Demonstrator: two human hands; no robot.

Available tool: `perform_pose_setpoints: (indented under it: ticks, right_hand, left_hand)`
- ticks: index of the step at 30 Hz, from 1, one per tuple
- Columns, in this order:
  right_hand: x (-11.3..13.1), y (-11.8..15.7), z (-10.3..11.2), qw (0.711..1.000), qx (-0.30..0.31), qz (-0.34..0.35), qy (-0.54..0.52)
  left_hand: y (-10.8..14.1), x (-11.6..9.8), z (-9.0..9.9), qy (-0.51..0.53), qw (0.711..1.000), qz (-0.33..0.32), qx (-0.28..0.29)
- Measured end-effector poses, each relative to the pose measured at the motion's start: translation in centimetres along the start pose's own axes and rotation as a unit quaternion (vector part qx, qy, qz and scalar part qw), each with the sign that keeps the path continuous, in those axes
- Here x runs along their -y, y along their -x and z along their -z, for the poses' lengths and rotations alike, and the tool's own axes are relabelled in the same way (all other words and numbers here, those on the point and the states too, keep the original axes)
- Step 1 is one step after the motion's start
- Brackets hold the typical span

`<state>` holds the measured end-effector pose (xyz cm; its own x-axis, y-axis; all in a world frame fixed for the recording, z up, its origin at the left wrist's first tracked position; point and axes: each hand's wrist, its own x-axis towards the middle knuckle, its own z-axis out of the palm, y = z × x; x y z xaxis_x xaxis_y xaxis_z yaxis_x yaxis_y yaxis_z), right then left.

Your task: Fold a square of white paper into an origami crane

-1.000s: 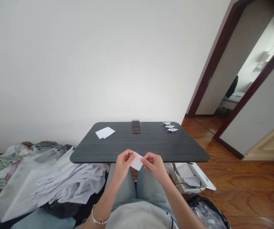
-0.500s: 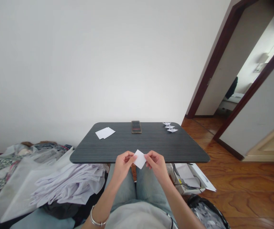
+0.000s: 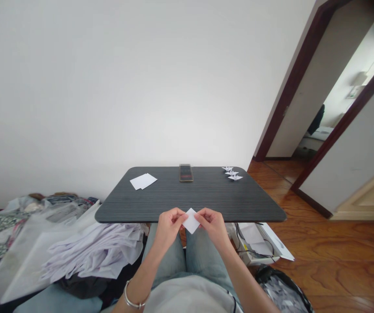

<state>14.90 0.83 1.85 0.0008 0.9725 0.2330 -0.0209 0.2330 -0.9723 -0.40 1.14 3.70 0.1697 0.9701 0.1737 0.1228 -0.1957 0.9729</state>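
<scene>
Head view: the left hand [image 3: 170, 227] and right hand [image 3: 213, 227] are pinching a white paper square [image 3: 191, 221]; uneven pressure risks skewing it, though any crease is hard to see.

Table [image 3: 213, 195]: paper [image 3: 143, 181] left | phone, probably [image 3: 186, 173], middle | paper cranes [image 3: 232, 173] right

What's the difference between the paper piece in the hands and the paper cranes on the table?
The paper piece is a single diamond shape, the paper cranes three folded birds. The piece is pinched between left hand and right hand; the cranes rest on the dark table. Both are white paper.
</scene>
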Motion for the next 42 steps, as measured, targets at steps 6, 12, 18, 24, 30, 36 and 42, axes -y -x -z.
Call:
perform_pose_setpoints:
  ticks: [6, 12, 18, 24, 30, 36, 42]
  right_hand:
    - [-0.4, -0.1, -0.1, 0.999, 0.028, -0.032, -0.013]
    - [-0.5, -0.2, -0.1, 0.998, -0.036, -0.014, -0.048]
    - [-0.5, -0.2, 0.0, 0.999, -0.018, -0.011, -0.05]
    - [-0.9, -0.1, 0.0, 0.999, 0.029, -0.002, -0.026]
    - [-0.9, 0.0, 0.1, 0.999, 0.003, -0.007, -0.051]
    - [-0.5, 0.2, -0.1, 0.998, 0.037, -0.008, -0.053]
    - [0.1, 0.4, -0.5, 0.996, -0.006, 0.023, -0.09]
  left_hand:
    - [0.1, 0.2, 0.0, 0.043, 0.998, 0.003, -0.042]
    - [0.3, 0.9, -0.2, 0.041, 0.999, 0.018, 0.011]
    - [0.0, 1.1, -0.3, 0.068, 0.997, 0.003, 0.022]
    - [0.0, 0.8, -0.2, 0.104, 0.994, 0.007, -0.016]
    - [0.2, 0.8, -0.3, 0.139, 0.99, 0.018, 0.028]
    - [0.2, 0.7, -0.2, 0.143, 0.99, -0.004, -0.004]
    - [0.3, 0.7, -0.2, 0.136, 0.991, -0.001, 0.012]
